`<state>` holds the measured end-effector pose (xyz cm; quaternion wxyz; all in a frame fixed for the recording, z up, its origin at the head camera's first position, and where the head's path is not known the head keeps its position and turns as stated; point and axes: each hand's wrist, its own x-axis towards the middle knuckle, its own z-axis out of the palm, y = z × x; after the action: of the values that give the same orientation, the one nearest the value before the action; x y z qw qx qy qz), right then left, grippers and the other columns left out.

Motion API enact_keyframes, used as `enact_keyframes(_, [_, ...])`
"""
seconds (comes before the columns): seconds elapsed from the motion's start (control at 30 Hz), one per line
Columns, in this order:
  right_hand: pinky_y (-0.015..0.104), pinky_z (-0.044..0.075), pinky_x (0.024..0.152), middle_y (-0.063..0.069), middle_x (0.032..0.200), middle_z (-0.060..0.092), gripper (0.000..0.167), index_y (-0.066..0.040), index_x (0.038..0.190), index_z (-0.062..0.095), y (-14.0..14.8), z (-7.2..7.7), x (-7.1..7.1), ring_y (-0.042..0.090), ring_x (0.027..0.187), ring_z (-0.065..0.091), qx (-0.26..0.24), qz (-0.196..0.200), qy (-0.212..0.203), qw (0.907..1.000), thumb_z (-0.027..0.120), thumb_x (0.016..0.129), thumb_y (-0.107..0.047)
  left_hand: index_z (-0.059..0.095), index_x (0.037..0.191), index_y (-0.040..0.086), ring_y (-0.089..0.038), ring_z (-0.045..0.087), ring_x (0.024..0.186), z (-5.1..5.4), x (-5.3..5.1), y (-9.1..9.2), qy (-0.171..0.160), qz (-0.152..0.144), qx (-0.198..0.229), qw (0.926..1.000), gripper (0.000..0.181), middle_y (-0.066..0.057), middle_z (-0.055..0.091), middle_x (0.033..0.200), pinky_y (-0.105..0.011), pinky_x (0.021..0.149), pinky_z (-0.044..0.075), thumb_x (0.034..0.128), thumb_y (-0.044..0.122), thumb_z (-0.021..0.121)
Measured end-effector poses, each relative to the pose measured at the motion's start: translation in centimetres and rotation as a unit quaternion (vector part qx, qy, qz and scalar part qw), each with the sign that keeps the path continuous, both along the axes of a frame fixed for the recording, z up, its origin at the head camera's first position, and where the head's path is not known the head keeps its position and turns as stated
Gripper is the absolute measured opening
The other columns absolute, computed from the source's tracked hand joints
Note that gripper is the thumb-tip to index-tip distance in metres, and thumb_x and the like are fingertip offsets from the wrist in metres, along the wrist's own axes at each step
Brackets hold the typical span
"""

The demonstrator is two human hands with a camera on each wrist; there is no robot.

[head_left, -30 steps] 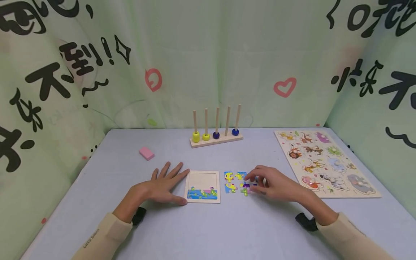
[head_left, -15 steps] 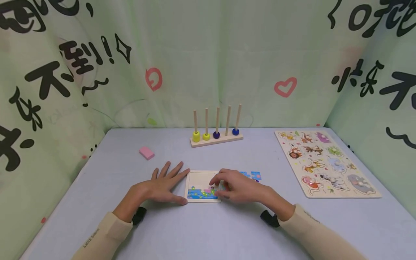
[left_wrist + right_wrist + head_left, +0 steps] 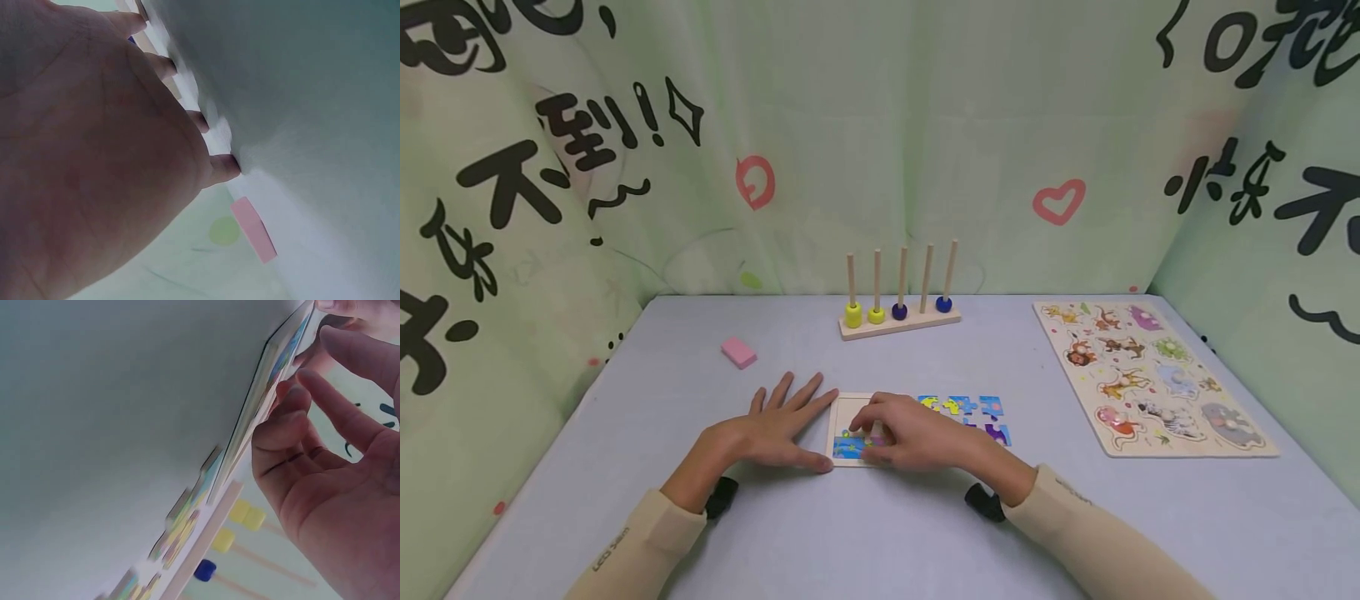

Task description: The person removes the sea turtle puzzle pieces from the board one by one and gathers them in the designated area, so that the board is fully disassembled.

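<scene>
- Puzzle tray [image 3: 850,410]: beneath the right hand [image 3: 912,432], fingers bent; cannot tell if gripping.
- Left hand [image 3: 771,436]: fingers spread, touching tray's nine-o'clock edge.
- Loose pieces [image 3: 990,406]: three o'clock from tray, nearer right hand.

There are five pegs [image 3: 902,275], two blue beads [image 3: 943,305], one block [image 3: 739,352], one puzzle frame [image 3: 848,410], one animal board [image 3: 1138,361].

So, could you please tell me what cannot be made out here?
Puzzle tray, right part: head view, covered by the right hand.
Whether that hand holds a piece: head view, its own fingers cover the spot; right wrist view, unclear.
Loose pieces: head view, some partly behind that hand; right wrist view, blurred.
Sleeve lettering: head view, too small.
Bead stand: right wrist view, cut by the bottom edge.
</scene>
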<state>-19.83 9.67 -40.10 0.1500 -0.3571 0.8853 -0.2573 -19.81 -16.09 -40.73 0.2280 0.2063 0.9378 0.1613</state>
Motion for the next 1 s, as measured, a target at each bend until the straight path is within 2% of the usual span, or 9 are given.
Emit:
enact_keyframes(0.2, [0.024, 0.050, 0.083, 0.000, 0.118, 0.069, 0.033, -0.013, 0.129, 0.075, -1.3, 0.1, -0.1, 0.012, 0.093, 0.058, 0.017, -0.002, 0.012, 0.9998, 0.078, 0.097, -0.022, 0.017, 0.172, 0.027, -0.049, -0.012, 0.165, 0.1, 0.0, -0.1, -0.002, -0.001, 0.004, 1.0000, 0.106, -0.007, -0.002, 0.182, -0.079, 0.125, -0.004, 0.0885, 0.068, 0.070])
enact_keyframes(0.4, [0.030, 0.055, 0.094, -0.001, 0.116, 0.068, 0.035, -0.013, 0.127, 0.075, -2.0, 0.0, -0.2, 0.011, 0.099, 0.060, 0.034, 0.004, 0.023, 0.9992, 0.081, 0.095, -0.027, 0.016, 0.171, 0.032, -0.046, -0.015, 0.165, -0.5, -0.1, -0.4, 0.000, -0.007, 0.017, 0.9998, 0.108, -0.004, -0.004, 0.182, -0.079, 0.125, -0.006, 0.0869, 0.075, 0.067])
enact_keyframes(0.6, [0.031, 0.055, 0.096, -0.001, 0.116, 0.067, 0.042, -0.013, 0.129, 0.075, -2.0, -0.1, -0.3, 0.011, 0.100, 0.059, 0.045, -0.010, 0.018, 0.9988, 0.084, 0.092, -0.030, 0.017, 0.171, 0.033, -0.049, -0.014, 0.165, -0.5, -0.2, -0.4, 0.001, -0.011, 0.025, 0.9996, 0.109, -0.005, -0.003, 0.182, -0.081, 0.123, -0.007, 0.0848, 0.078, 0.067])
enact_keyframes(0.8, [0.032, 0.054, 0.096, -0.001, 0.116, 0.067, 0.040, -0.013, 0.126, 0.076, -2.0, -0.1, -0.4, 0.012, 0.101, 0.059, 0.040, -0.007, 0.020, 0.9990, 0.085, 0.091, -0.030, 0.017, 0.171, 0.033, -0.049, -0.013, 0.165, -0.7, -0.2, -0.3, 0.006, -0.009, 0.021, 0.9997, 0.109, -0.005, -0.003, 0.182, -0.081, 0.124, -0.006, 0.0847, 0.079, 0.066])
enact_keyframes(1.0, [0.030, 0.054, 0.093, -0.001, 0.114, 0.067, 0.040, -0.013, 0.126, 0.075, -2.0, -0.1, -0.3, 0.012, 0.099, 0.058, 0.036, -0.003, 0.019, 0.9992, 0.086, 0.091, -0.030, 0.018, 0.171, 0.030, -0.050, -0.012, 0.165, -0.2, 0.0, -0.3, -0.002, -0.010, 0.021, 0.9997, 0.108, -0.007, -0.001, 0.182, -0.081, 0.123, -0.006, 0.0864, 0.073, 0.069])
